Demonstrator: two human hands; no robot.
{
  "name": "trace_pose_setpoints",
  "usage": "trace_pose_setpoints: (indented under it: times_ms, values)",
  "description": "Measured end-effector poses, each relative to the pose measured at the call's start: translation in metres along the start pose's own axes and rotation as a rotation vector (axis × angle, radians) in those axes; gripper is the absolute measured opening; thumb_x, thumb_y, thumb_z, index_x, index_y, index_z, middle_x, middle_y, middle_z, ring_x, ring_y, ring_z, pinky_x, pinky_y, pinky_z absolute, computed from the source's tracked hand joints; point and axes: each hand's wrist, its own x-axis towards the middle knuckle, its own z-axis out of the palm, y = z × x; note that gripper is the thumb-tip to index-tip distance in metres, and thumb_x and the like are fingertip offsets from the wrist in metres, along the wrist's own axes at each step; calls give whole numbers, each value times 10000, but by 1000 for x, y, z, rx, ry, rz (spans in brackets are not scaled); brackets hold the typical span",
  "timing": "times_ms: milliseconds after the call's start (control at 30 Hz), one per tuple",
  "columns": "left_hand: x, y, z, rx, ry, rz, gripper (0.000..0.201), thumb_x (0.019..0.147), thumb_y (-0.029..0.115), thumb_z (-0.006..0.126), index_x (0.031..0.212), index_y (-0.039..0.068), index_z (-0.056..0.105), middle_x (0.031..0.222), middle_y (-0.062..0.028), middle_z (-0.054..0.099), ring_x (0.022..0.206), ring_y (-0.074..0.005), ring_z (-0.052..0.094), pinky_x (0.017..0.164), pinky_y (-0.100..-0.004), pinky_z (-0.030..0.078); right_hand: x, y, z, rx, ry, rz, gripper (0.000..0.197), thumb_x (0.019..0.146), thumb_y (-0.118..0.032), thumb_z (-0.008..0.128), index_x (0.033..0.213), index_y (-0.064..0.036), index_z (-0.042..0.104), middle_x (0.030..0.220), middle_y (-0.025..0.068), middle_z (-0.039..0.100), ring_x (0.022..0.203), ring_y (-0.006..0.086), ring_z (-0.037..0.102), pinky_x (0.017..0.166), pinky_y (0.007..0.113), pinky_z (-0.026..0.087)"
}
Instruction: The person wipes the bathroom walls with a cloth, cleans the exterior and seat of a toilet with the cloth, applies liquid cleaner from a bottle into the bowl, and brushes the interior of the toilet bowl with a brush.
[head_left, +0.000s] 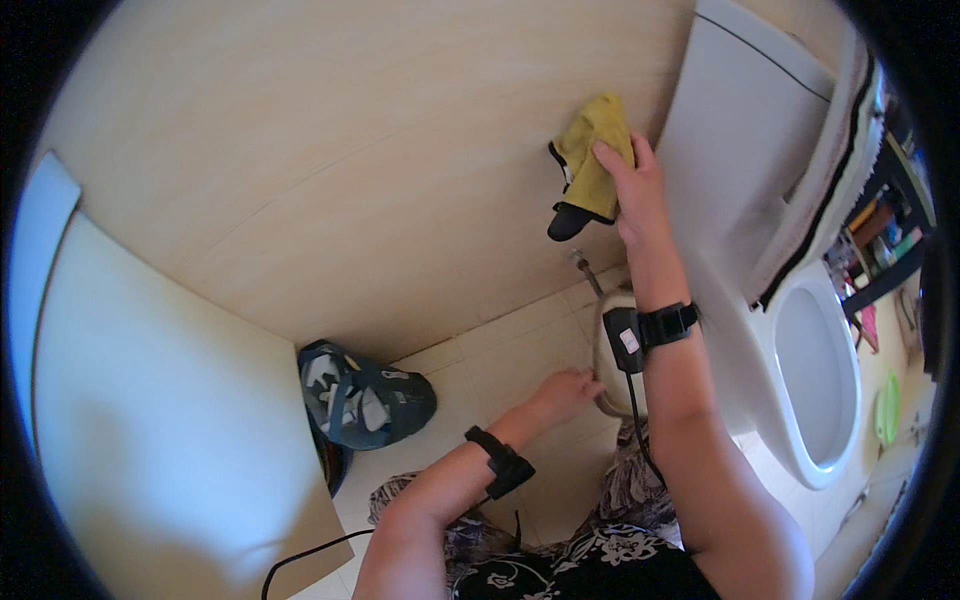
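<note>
My right hand point(637, 185) is raised in front of the tiled wall and grips a yellow cloth point(592, 150) with dark edging, the thumb lying on top of its folds. From the cloth's lower end sticks out a rounded black piece point(569, 222); what it belongs to is hidden. Lower down, my left hand point(566, 396) hangs with its fingers bent inward, close to the rounded beige base point(604, 402) beside the toilet. Whether those fingers hold anything is hidden. Black straps with small boxes sit on both my wrists.
The white toilet point(815, 370) stands at right, its padded lid cover point(815, 190) raised. A hose point(588, 270) joins the wall below the cloth. At left are a dark blue bag point(375, 400) and a pale panel point(150, 400). A green basin point(887, 410) lies far right.
</note>
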Motion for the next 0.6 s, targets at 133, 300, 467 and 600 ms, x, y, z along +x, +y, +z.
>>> trace_pose_setpoints:
  times_ms: [133, 300, 467, 600]
  values:
    - [-17, -17, -44, 194, 2, 92, 383, 978, 336, 538, 1211, 44, 622, 1072, -123, 683, 966, -227, 651, 833, -373, 517, 6, 64, 10, 31, 216, 14, 525, 847, -154, 713, 1296, -4, 487, 1190, 119, 589, 1074, 216, 565, 915, 344, 459]
    - [-73, -21, -167, -219, 543, -285, 316, 961, 276, 580, 1201, 79, 639, 1112, -95, 683, 977, -178, 649, 827, -312, 519, 9, 97, -4, -147, 516, -94, 431, 894, -142, 671, 1249, -4, 469, 1172, 126, 573, 1047, 238, 571, 896, 344, 465]
    - [-109, -74, -204, -680, 860, -191, 350, 954, 277, 600, 1257, 103, 583, 1101, -47, 658, 949, -160, 632, 785, -323, 527, -57, 206, 82, -302, 656, 10, 619, 987, -214, 496, 1381, 174, 216, 1453, 346, 278, 1341, 440, 318, 1138, 451, 236]
    - [-90, -65, -195, -828, 814, -184, 420, 925, 261, 646, 1297, 96, 537, 1114, -29, 623, 962, -155, 611, 772, -329, 527, -172, 259, 146, -379, -137, 108, 501, 960, -210, 517, 1359, 63, 387, 1367, 291, 445, 1281, 422, 415, 1084, 455, 319]
